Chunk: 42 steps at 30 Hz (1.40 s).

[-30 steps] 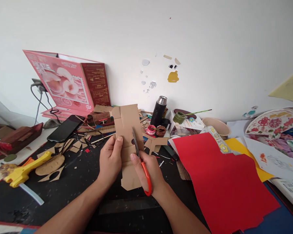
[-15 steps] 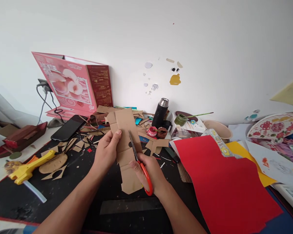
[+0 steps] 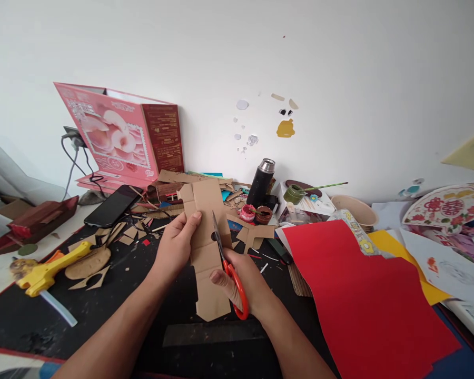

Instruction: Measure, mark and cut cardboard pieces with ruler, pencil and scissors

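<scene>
A long creased strip of brown cardboard [image 3: 207, 200] is held up over the black table mat. My left hand [image 3: 177, 239] pinches its left edge, thumb on the front face. Wrapped through the red handles of a pair of scissors [image 3: 236, 287] is my right hand [image 3: 247, 279], at the strip's right side. The scissors' dark blades point up and away across the cardboard, beside a small dark round hole [image 3: 214, 237]. Whether the blades are cutting into the board I cannot tell. Fingers behind the cardboard are hidden.
On the left lie a yellow glue gun [image 3: 43, 276] and a black phone [image 3: 112, 205]. Cardboard scraps [image 3: 132, 231], a black flask [image 3: 260, 184] and paint jars [image 3: 264, 213] stand behind. Red paper [image 3: 363, 284] covers the right side. A pink box [image 3: 118, 139] leans against the wall.
The view has shifted slightly. Both hands still hold the cardboard and scissors, and the strip's lower end sits a little lower and more upright. The scissors have barely moved against it.
</scene>
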Each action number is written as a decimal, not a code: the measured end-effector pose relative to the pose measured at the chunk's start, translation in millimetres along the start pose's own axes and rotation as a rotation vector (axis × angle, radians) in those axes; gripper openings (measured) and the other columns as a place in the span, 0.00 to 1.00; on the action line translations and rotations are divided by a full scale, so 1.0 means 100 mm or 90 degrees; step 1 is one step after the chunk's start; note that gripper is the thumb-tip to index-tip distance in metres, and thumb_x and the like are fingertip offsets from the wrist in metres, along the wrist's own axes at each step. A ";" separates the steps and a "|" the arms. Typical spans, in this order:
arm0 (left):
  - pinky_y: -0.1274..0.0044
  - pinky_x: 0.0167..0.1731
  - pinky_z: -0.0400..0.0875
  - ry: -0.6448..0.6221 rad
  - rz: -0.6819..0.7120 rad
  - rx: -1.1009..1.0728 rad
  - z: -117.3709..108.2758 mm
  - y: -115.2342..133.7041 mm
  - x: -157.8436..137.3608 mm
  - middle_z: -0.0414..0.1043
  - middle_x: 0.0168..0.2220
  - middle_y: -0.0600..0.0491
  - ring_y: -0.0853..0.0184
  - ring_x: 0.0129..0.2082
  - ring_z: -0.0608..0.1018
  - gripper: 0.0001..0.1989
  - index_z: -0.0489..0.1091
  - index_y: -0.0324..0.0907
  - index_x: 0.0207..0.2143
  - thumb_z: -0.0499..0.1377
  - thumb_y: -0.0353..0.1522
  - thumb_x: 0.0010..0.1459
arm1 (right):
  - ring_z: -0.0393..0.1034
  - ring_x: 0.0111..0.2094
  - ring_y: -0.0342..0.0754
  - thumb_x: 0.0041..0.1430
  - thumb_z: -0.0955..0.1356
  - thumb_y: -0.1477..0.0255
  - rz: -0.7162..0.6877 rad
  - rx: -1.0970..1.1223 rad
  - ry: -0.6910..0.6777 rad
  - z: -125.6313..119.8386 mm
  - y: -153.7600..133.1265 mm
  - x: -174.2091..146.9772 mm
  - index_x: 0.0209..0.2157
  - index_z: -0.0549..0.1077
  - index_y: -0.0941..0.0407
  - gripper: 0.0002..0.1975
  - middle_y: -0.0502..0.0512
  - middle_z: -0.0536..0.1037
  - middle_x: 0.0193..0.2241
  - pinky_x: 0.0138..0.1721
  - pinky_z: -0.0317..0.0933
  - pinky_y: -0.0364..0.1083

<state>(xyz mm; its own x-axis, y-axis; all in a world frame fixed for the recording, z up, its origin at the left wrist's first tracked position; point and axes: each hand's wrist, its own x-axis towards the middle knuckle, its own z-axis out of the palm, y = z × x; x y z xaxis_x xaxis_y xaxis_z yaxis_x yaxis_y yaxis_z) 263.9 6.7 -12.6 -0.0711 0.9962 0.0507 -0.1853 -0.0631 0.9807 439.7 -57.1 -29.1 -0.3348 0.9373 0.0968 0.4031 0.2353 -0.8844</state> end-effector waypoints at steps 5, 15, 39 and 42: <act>0.73 0.29 0.76 0.016 0.053 0.046 0.02 0.02 -0.04 0.81 0.30 0.51 0.60 0.29 0.80 0.28 0.76 0.43 0.33 0.69 0.59 0.51 | 0.67 0.27 0.47 0.66 0.68 0.40 -0.008 0.036 0.034 0.01 0.03 0.00 0.38 0.77 0.55 0.30 0.50 0.75 0.27 0.29 0.55 0.43; 0.73 0.30 0.75 0.027 0.048 0.008 0.05 -0.02 -0.06 0.83 0.33 0.50 0.59 0.31 0.80 0.27 0.77 0.43 0.36 0.68 0.57 0.54 | 0.60 0.26 0.45 0.68 0.68 0.45 0.002 0.061 0.072 0.02 -0.04 0.00 0.31 0.73 0.56 0.28 0.47 0.68 0.23 0.28 0.50 0.43; 0.74 0.31 0.68 0.077 0.138 0.145 0.06 -0.06 -0.11 0.77 0.30 0.54 0.63 0.30 0.74 0.18 0.73 0.45 0.30 0.62 0.49 0.62 | 0.60 0.25 0.45 0.67 0.71 0.49 0.032 -0.011 0.087 -0.01 -0.04 0.01 0.28 0.69 0.54 0.25 0.47 0.68 0.22 0.28 0.50 0.44; 0.74 0.33 0.69 0.081 0.120 0.100 0.06 -0.08 -0.13 0.77 0.31 0.54 0.62 0.32 0.75 0.19 0.73 0.44 0.33 0.63 0.50 0.61 | 0.58 0.25 0.44 0.67 0.71 0.50 0.029 0.037 0.076 -0.01 -0.06 0.01 0.28 0.69 0.55 0.24 0.46 0.67 0.22 0.27 0.50 0.43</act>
<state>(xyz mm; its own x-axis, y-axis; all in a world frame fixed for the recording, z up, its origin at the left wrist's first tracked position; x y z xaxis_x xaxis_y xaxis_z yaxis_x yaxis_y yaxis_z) 272.3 -5.0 -20.1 -0.2141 0.9515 0.2209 -0.0033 -0.2269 0.9739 438.2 -57.6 -23.6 -0.2122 0.9715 0.1059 0.3651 0.1793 -0.9135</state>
